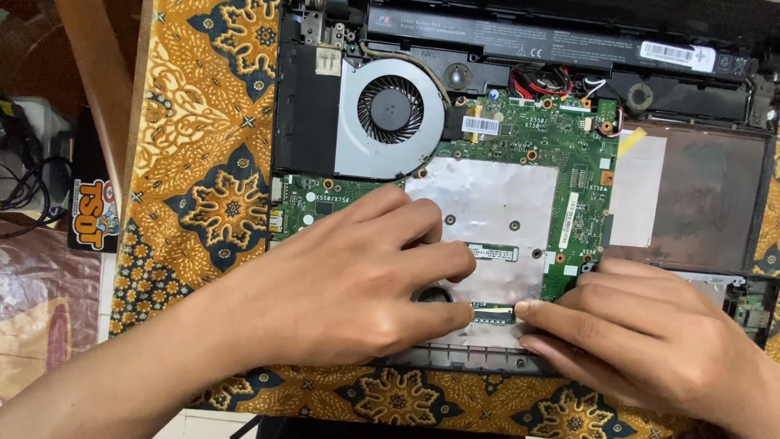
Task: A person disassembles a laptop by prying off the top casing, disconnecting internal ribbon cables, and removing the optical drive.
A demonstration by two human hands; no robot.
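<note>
Bright, even overhead light, soft shadows under both hands, mild glare on the metal shield (487, 203), sharp focus.

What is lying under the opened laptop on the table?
Under the opened laptop lies a yellow-brown patterned cloth; it shows on the left side and along the front edge. Whether the cloth continues beneath the whole laptop, and what is under it, cannot be seen.

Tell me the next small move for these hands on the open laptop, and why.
Probably press the small connector at the board's front edge gently. The left hand's fingertip and the right hand's fingertips already meet on it from both sides, with the left hand lying flat over the silver shield.
</note>
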